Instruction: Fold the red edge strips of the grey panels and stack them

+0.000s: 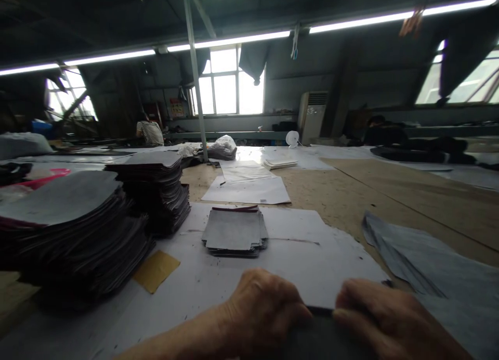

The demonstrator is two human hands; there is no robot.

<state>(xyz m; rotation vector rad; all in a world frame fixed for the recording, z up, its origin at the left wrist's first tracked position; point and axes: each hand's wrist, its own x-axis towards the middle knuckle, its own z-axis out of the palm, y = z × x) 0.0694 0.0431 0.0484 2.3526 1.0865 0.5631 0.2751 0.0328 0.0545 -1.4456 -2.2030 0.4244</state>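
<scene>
Wide workshop tabletop [312,191], two tall dark stacks, one small grey stack [233,229], two hands, left [265,305] and right [380,313], each grip pinching one dark piece [325,334] between them, its lower part cut off.

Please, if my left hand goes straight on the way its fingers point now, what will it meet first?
The left hand would probably meet the right hand first, across a short gap along the dark piece both hold, though depth is unclear.
</scene>
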